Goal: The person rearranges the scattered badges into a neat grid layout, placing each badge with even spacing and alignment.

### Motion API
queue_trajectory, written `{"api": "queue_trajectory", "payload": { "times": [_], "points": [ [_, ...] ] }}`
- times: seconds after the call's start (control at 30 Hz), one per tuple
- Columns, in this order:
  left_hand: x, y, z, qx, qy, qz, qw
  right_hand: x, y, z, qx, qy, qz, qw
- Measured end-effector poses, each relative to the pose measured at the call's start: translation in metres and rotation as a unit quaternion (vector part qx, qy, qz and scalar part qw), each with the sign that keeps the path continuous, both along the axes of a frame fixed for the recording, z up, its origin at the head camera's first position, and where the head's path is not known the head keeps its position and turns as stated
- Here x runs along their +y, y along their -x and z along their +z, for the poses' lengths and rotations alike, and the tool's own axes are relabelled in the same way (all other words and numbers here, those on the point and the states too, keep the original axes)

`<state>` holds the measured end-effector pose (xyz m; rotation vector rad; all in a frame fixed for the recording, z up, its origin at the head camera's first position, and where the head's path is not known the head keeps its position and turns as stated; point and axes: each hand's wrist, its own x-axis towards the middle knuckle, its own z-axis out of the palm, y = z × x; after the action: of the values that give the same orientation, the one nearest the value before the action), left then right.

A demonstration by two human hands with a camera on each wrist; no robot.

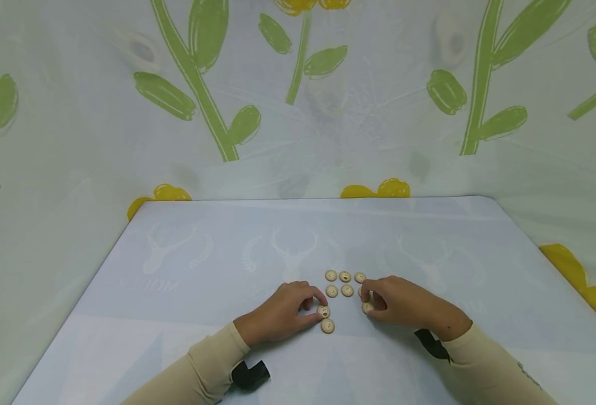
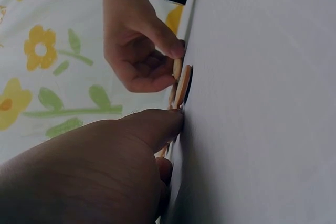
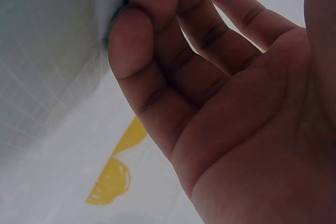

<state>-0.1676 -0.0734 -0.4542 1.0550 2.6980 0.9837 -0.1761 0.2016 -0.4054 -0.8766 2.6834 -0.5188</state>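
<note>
In the head view, several round wooden buttons (image 1: pixel 345 276) lie in short rows on the table. My left hand (image 1: pixel 283 315) pinches one button (image 1: pixel 323 311) between thumb and index finger, just above another button (image 1: pixel 328 325). Across a small gap, my right hand (image 1: pixel 404 304) has thumb and index finger around a button (image 1: pixel 367 307) at the right end. Its fingers partly cover a further button in the second row. The left wrist view catches both hands close together, with a button (image 2: pixel 182 85) seen edge-on between them. Fingers and palm fill the right wrist view, hiding the buttons.
A pale table cover (image 1: pixel 202 253) with faint deer prints lies under the hands. Behind the table's far edge hangs a white curtain (image 1: pixel 359 152) with green leaves and yellow flowers. A black strap piece (image 1: pixel 250 376) hangs under the left sleeve (image 1: pixel 212 360).
</note>
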Motion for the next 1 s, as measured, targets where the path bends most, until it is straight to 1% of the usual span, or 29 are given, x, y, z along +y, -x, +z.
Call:
{"api": "queue_trajectory", "payload": {
  "times": [0.2,0.57,1.0],
  "points": [
    [-0.0006,0.0003,-0.0014,0.000,0.003,0.001,1.0000,-0.0005,0.0003,-0.0005,-0.006,0.003,0.000,1.000],
    [0.0000,0.0003,0.0011,-0.009,0.008,0.001,0.9999,0.0006,-0.0004,-0.0007,-0.015,0.006,-0.006,1.000],
    [0.0005,0.0002,0.0012,-0.002,-0.001,-0.004,1.0000,0.0019,0.0010,-0.0016,-0.020,0.010,-0.005,1.000]
  ]
}}
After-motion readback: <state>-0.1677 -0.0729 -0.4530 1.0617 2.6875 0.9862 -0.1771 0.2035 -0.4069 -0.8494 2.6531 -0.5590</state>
